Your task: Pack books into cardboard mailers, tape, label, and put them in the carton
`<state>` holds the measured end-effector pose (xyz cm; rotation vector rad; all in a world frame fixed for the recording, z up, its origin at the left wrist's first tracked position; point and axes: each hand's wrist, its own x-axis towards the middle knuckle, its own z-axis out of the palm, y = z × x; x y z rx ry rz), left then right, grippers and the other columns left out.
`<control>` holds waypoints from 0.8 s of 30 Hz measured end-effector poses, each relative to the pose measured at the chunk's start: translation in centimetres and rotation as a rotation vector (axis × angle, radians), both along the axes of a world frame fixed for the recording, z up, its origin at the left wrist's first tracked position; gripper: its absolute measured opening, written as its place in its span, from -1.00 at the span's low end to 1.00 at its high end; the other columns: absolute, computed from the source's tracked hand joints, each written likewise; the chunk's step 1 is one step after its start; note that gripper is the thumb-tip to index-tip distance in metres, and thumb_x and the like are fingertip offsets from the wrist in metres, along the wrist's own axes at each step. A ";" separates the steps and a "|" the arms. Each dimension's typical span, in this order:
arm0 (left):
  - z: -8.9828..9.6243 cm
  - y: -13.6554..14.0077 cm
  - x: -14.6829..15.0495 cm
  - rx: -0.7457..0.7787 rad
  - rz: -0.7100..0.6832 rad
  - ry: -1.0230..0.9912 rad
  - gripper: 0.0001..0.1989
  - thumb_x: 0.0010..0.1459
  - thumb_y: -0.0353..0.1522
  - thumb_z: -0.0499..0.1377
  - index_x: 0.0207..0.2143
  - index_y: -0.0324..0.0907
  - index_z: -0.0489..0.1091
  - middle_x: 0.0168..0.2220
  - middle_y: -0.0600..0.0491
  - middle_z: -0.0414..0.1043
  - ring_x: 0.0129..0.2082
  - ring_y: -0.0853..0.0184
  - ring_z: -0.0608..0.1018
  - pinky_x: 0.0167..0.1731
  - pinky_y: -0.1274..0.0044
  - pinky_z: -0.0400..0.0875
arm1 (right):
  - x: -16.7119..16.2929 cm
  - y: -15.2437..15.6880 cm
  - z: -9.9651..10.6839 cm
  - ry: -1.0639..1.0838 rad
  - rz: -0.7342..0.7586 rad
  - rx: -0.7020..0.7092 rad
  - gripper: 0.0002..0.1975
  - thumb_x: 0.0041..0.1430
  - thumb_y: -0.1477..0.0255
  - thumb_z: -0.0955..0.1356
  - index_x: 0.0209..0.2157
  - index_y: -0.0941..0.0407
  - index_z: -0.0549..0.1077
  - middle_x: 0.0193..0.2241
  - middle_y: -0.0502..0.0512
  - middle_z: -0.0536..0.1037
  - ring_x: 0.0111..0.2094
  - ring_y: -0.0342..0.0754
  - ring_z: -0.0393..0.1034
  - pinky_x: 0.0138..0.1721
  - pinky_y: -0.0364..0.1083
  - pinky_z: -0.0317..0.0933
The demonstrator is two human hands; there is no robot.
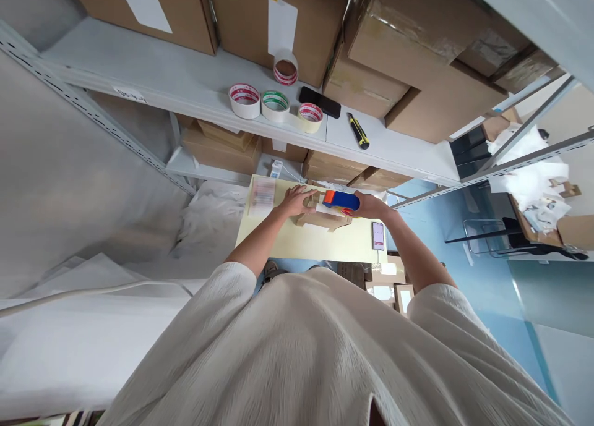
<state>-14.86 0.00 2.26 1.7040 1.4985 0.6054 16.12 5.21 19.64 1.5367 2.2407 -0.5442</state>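
Note:
My right hand [366, 204] is wrapped round a blue tape dispenser [344, 200] with an orange front end. The dispenser is over the top of a small brown cardboard box [325, 219]. At the box's left end is my left hand [296, 201], its fingers spread and apart, seemingly resting against the cardboard. A pale strip lies across the box top beneath the dispenser. The box sits on a pale yellow table [278, 243]. Part of its top is hidden by the dispenser and my hands.
Several tape rolls [244, 101], a black phone-like slab [320, 102] and a yellow-black utility knife [358, 131] lie on the grey shelf [185, 89] above the table. Large cartons [278, 30] stand behind them. A lit phone [377, 235] lies at the table's right edge.

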 end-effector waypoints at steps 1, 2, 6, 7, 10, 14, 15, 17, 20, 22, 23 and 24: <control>0.0 0.0 0.1 -0.005 0.001 0.005 -0.04 0.02 -0.06 0.61 0.48 0.22 0.51 0.59 -0.10 0.32 0.68 -0.25 0.11 0.65 -0.02 -0.13 | 0.6 -0.1 0.1 0.003 -0.002 -0.006 -0.34 0.20 -0.07 0.61 0.15 0.00 0.52 -0.03 0.26 0.77 -0.12 0.25 0.69 -0.22 0.01 0.42; 0.0 0.0 0.2 -0.013 -0.001 0.016 -0.04 0.03 -0.05 0.60 0.49 0.22 0.50 0.59 -0.10 0.31 0.68 -0.25 0.11 0.65 -0.02 -0.14 | 1.1 -0.3 0.1 0.010 0.003 -0.010 -0.34 0.20 -0.07 0.61 0.15 0.00 0.52 -0.03 0.26 0.77 -0.12 0.24 0.69 -0.22 0.01 0.42; 0.2 0.0 0.3 -0.063 -0.011 0.084 -0.01 0.06 -0.04 0.57 0.55 0.22 0.43 0.63 -0.12 0.25 0.69 -0.25 0.08 0.65 -0.04 -0.17 | 2.9 -0.5 0.4 0.042 0.051 -0.018 -0.35 0.18 -0.06 0.63 0.12 0.00 0.51 -0.03 0.27 0.77 -0.11 0.26 0.68 -0.22 0.02 0.40; 0.4 0.0 0.2 -0.075 -0.012 0.102 0.01 0.07 -0.04 0.57 0.56 0.21 0.41 0.65 -0.13 0.22 0.70 -0.25 0.07 0.64 -0.05 -0.16 | 3.6 -0.4 0.6 0.048 0.056 -0.022 -0.35 0.17 -0.06 0.64 0.11 0.01 0.52 -0.05 0.27 0.77 -0.12 0.26 0.68 -0.23 0.02 0.40; 1.0 0.0 -0.3 -0.106 -0.010 0.140 0.07 0.04 -0.06 0.57 0.59 0.18 0.37 0.64 -0.18 0.23 0.69 -0.26 0.09 0.62 -0.04 -0.10 | 6.9 0.4 1.3 0.059 0.032 -0.055 -0.36 0.14 -0.08 0.65 0.05 0.00 0.53 -0.12 0.25 0.77 -0.17 0.24 0.68 -0.25 0.02 0.39; 1.8 -0.2 0.1 -0.133 -0.011 0.178 0.10 0.01 -0.07 0.57 0.60 0.16 0.35 0.57 -0.17 0.35 0.63 -0.23 0.21 0.60 0.08 0.01 | 12.1 1.4 1.0 0.079 0.023 -0.105 -0.41 0.10 0.04 0.68 0.01 -0.01 0.51 -0.14 0.21 0.76 -0.21 0.20 0.66 -0.29 0.00 0.38; 2.0 -0.3 0.4 -0.134 -0.003 0.186 0.10 0.02 -0.08 0.57 0.60 0.16 0.34 0.55 -0.16 0.38 0.62 -0.21 0.24 0.60 0.11 0.03 | 13.2 1.6 0.6 0.090 0.035 -0.101 -0.42 0.08 0.08 0.69 0.01 -0.01 0.50 -0.14 0.20 0.76 -0.21 0.20 0.66 -0.29 0.00 0.38; 2.2 -0.6 1.3 -0.139 0.027 0.189 0.10 0.00 -0.12 0.57 0.60 0.15 0.34 0.50 -0.14 0.44 0.59 -0.21 0.29 0.59 0.13 0.07 | 14.8 2.0 -0.4 0.113 0.062 -0.082 -0.43 0.07 0.13 0.69 0.00 -0.01 0.50 -0.16 0.19 0.76 -0.20 0.19 0.65 -0.28 0.00 0.38; 2.4 -1.1 2.8 -0.167 0.065 0.186 0.12 -0.01 -0.19 0.57 0.60 0.13 0.33 0.46 -0.17 0.47 0.58 -0.24 0.32 0.58 0.08 0.07 | 16.4 2.5 -1.8 0.139 0.092 -0.078 -0.45 0.09 0.15 0.67 0.00 -0.01 0.47 -0.15 0.19 0.76 -0.20 0.18 0.64 -0.30 -0.01 0.36; 2.4 -1.5 3.8 -0.181 0.067 0.208 0.10 0.04 -0.22 0.55 0.62 0.12 0.29 0.51 -0.20 0.42 0.60 -0.26 0.28 0.60 0.02 0.02 | 17.0 2.9 -2.7 0.155 0.106 -0.086 -0.45 0.12 0.16 0.66 0.02 0.00 0.46 -0.11 0.21 0.76 -0.19 0.19 0.65 -0.30 -0.02 0.36; 2.5 -1.6 4.3 -0.179 0.069 0.227 0.09 0.06 -0.23 0.54 0.62 0.11 0.28 0.55 -0.22 0.35 0.63 -0.27 0.23 0.61 -0.02 -0.02 | 17.2 3.0 -3.1 0.160 0.115 -0.085 -0.45 0.13 0.17 0.66 0.03 0.00 0.46 -0.09 0.23 0.76 -0.17 0.19 0.65 -0.30 -0.01 0.36; 2.6 -1.8 4.8 -0.169 0.076 0.248 0.08 0.08 -0.24 0.54 0.62 0.09 0.27 0.60 -0.24 0.26 0.66 -0.28 0.17 0.62 -0.06 -0.07 | 17.3 3.1 -3.6 0.163 0.126 -0.080 -0.46 0.13 0.18 0.65 0.03 0.01 0.47 -0.06 0.25 0.76 -0.16 0.20 0.66 -0.28 -0.01 0.37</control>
